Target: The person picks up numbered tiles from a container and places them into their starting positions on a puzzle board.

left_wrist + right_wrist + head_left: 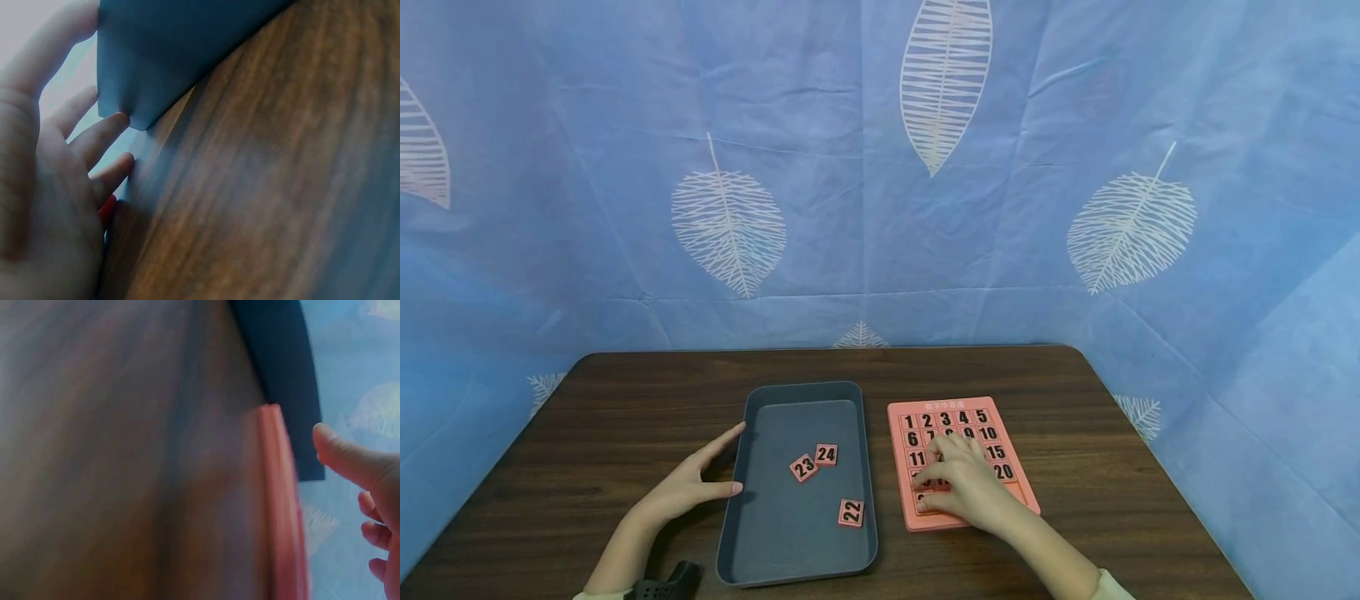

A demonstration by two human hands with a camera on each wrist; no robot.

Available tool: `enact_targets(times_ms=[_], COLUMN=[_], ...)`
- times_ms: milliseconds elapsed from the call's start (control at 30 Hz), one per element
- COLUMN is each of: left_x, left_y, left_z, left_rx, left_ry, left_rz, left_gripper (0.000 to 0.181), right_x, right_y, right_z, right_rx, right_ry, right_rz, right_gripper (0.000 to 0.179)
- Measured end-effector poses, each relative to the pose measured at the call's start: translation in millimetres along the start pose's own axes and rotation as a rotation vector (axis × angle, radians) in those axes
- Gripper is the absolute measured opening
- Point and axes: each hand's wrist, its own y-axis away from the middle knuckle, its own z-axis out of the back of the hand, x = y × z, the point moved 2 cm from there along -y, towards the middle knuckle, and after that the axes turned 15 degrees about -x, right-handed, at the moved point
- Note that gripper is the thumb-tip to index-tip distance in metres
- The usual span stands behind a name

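Observation:
A pink number-puzzle board (1026,500) lies on the table, its number tiles set in rows. My right hand (958,483) is over its lower left part, thumb and fingers bent and spread, hiding several tiles. A tile at the lower left is partly covered by the thumb. In the right wrist view the thumb (350,456) is apart from the other fingers and nothing shows between them. To the left is a dark grey tray (790,558) with loose tiles 23 (803,468), 24 (826,454) and 22 (851,512). My left hand (681,487) touches its left side with extended fingers and thumb.
The dark wooden table (647,392) has a rounded far edge. Behind and beside it hangs a blue cloth (820,233) with white leaf prints. A black band (666,583) is around the left wrist.

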Motion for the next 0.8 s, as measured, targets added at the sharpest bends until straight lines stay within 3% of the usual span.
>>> enact_targets(times_ms=[200, 500, 800], left_x=[-1.6, -2.8, -3.4], left_y=[0.4, 3.3, 4.1], left_z=[-0.5, -2.1, -1.6], left_rx=[-0.007, -0.008, 0.003], left_ry=[-0.011, -0.015, 0.001], left_rz=[-0.003, -0.005, -0.001], left_gripper=[0.082, 0.082, 0.081], right_x=[17.2, 40.0, 58.0], right_y=[-20.6, -49.1, -64.5], right_z=[-1.2, -15.7, -39.1], right_rx=[-0.018, 0.141, 0.266], right_ry=[-0.048, -0.077, 0.059], right_rz=[0.065, 0.120, 0.258], right_gripper=[0.026, 0.035, 0.038])
